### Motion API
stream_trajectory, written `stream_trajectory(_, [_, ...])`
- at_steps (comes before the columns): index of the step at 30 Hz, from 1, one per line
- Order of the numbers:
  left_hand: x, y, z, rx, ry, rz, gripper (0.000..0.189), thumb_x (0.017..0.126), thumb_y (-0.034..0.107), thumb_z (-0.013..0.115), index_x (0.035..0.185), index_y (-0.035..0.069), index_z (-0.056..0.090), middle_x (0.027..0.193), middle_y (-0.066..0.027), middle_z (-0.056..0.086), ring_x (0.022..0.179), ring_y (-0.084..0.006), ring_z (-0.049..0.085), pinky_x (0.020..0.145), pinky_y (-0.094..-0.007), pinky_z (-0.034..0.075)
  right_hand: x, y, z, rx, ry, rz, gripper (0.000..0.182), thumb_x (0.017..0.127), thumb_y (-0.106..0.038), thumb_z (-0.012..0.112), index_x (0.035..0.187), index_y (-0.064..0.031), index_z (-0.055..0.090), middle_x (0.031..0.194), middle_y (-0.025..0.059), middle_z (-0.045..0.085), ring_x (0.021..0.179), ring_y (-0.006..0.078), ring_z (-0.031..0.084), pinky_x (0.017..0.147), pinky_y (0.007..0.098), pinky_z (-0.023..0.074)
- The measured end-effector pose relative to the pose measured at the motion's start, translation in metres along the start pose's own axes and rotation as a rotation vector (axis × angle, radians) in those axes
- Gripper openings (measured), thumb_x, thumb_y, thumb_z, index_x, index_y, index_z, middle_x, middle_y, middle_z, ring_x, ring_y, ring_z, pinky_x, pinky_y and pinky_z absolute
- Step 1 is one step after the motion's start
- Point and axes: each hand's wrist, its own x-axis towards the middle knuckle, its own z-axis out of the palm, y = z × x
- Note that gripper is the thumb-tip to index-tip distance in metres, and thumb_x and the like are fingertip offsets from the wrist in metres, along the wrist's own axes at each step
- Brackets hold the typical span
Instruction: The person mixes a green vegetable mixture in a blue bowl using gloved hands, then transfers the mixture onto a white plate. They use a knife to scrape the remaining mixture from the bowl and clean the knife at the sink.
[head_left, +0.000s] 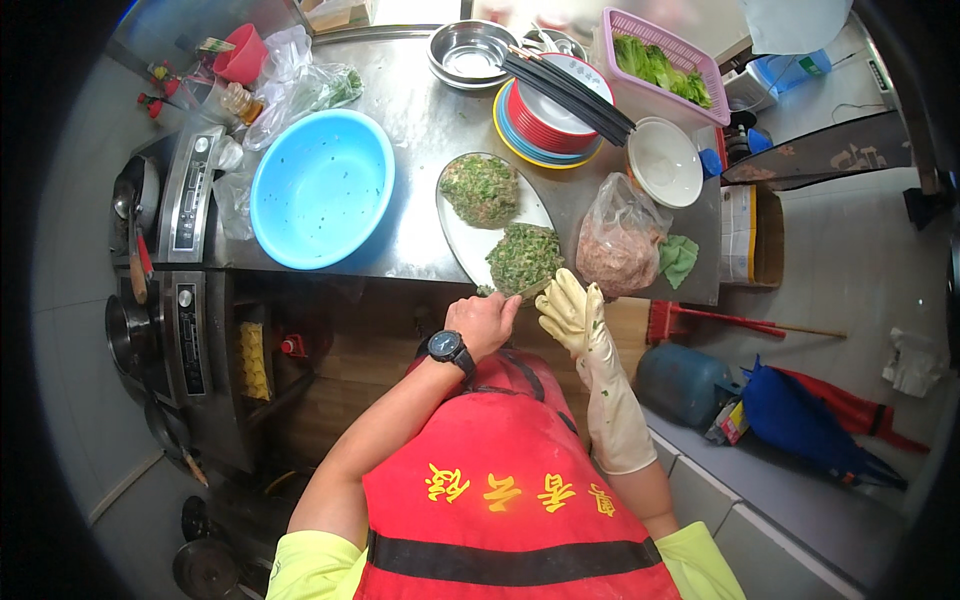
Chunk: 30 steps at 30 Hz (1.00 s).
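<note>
On a white oval plate (463, 234) lie two mounds of chopped greens mixed with what looks like minced meat, one mound (480, 190) farther off and one (524, 259) at the near end. My left hand (481, 321), bare with a black watch (446, 345) at the wrist, grips a thin flat tool (536, 287) whose tip touches the near mound; its handle is hidden in the fist. My right hand (570, 309), in a long cream rubber glove with green specks, is beside the plate's near edge, palm up with fingers loosely spread and holding nothing.
A blue plastic basin (322, 191) stands left. Behind are steel bowls (472, 56), stacked plates (551, 139) with black chopsticks (570, 97), and a pink basket (660, 45) of lettuce. A bag of minced meat (619, 251), a green cloth (679, 260) and white bowls (666, 161) sit right.
</note>
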Motion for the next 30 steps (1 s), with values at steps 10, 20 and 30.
stream_trajectory(10, [-0.002,-0.004,0.0,0.012,0.015,-0.046,0.047,0.097,0.043,0.052,0.071,0.006,0.065,0.061,-0.0209,0.062,0.059,-0.0412,0.064,0.057,-0.0519,0.051,0.0,-0.002,0.0,-0.007,0.002,-0.001,0.088,0.094,-0.075,0.034,0.159,-0.0178,0.017,0.156,0.0062,0.037,0.139,0.0236,0.041,0.114,0.0408,0.0287])
stream_trajectory(20, [-0.008,-0.068,0.008,-0.328,0.01,-0.301,0.058,0.1,0.048,0.047,0.069,0.001,0.062,0.068,-0.0239,0.06,0.066,-0.044,0.061,0.06,-0.0519,0.045,0.0,-0.016,0.007,0.035,0.009,-0.013,0.09,0.092,-0.075,0.038,0.158,-0.0158,0.022,0.153,0.0056,0.042,0.135,0.0213,0.045,0.111,0.0377,0.0334])
stream_trajectory(30, [-0.018,-0.108,0.041,-0.338,-0.206,-0.471,0.06,0.097,0.052,0.049,0.074,0.0,0.067,0.068,-0.0228,0.063,0.071,-0.0406,0.065,0.066,-0.0483,0.049,-0.002,-0.009,0.01,0.096,0.006,-0.016,0.087,0.092,-0.075,0.04,0.156,-0.0165,0.027,0.15,0.004,0.045,0.13,0.0188,0.049,0.107,0.035,0.0385])
